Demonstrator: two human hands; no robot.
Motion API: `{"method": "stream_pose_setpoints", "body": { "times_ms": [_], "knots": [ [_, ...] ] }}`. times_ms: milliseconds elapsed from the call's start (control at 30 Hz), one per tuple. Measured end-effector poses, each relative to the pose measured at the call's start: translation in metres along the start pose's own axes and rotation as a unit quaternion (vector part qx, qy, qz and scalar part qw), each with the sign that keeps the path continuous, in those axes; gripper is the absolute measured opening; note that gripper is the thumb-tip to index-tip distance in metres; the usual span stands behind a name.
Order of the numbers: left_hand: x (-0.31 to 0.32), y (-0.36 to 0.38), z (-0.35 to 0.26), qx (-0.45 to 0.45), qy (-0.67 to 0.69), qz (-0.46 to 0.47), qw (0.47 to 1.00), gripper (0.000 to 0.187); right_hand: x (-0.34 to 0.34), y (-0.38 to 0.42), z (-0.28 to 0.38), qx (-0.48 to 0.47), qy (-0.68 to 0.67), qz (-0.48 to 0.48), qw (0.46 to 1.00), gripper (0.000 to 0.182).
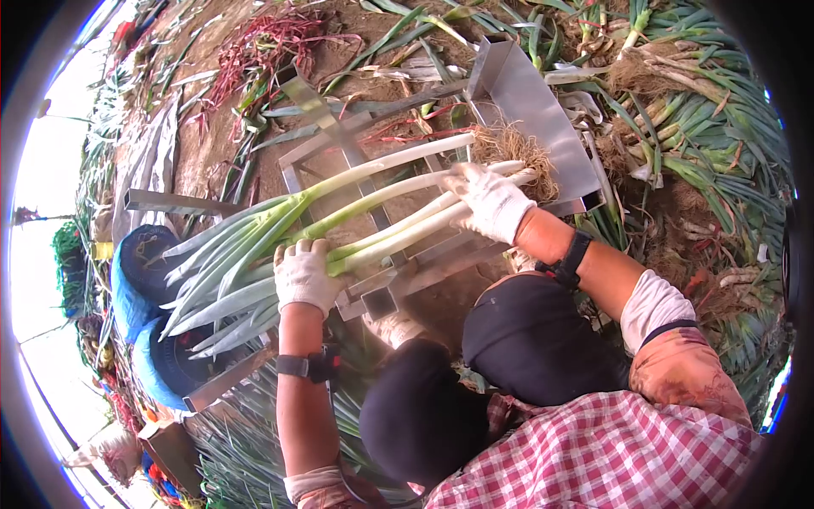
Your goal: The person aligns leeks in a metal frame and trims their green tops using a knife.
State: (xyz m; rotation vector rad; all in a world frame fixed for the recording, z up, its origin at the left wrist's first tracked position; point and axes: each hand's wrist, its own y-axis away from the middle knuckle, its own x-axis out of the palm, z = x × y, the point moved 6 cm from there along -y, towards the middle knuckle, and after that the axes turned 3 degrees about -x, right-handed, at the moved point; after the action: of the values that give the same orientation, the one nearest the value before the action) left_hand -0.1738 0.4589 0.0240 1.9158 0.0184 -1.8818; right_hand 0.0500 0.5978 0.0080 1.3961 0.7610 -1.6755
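Note:
Several long green onions [373,199] lie across a metal frame, white stems and brown roots [521,153] to the right, green leaves [237,250] to the left. My left hand [305,276], in a white glove, rests at the lower edge of the leaves with its fingers curled over them. My right hand [487,199], also gloved in white, is closed around the white stems near the roots. The roots lie over a flat metal plate [551,110] at the right end of the frame [356,153].
Heaps of green onions [721,127] lie at the right. Red string [263,51] is tangled on the soil at the upper left. Two blue-rimmed round objects [144,365] sit at the left beside metal bars [182,202]. A brown box [170,450] stands at the lower left.

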Motion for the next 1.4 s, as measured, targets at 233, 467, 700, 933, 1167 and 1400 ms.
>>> {"method": "stream_pose_setpoints", "body": {
  "times_ms": [233,467,700,933,1167,1400],
  "knots": [
    [0.010,0.009,-0.005,-0.065,-0.034,0.020,0.997,0.060,0.004,-0.006,-0.013,0.025,0.080,0.151,0.985,0.047],
    [0.030,0.040,-0.007,-0.039,-0.032,-0.126,0.991,0.057,0.039,0.032,-0.036,0.011,0.109,-0.078,0.991,0.034],
    [0.038,0.046,-0.015,-0.074,-0.055,-0.126,0.988,0.045,0.033,0.031,-0.030,0.079,0.089,0.087,0.989,0.018],
    [0.051,0.045,-0.013,-0.081,-0.040,-0.183,0.979,0.049,0.010,0.019,-0.022,0.085,0.063,0.206,0.973,0.047],
    [0.050,0.045,-0.013,-0.083,-0.052,-0.158,0.982,0.043,0.025,-0.084,0.028,0.033,-0.023,0.203,0.978,0.043],
    [0.047,0.048,-0.014,-0.076,-0.029,-0.173,0.982,0.048,-0.011,-0.081,0.048,-0.157,-0.064,-0.094,0.981,0.026]
  ]
}}
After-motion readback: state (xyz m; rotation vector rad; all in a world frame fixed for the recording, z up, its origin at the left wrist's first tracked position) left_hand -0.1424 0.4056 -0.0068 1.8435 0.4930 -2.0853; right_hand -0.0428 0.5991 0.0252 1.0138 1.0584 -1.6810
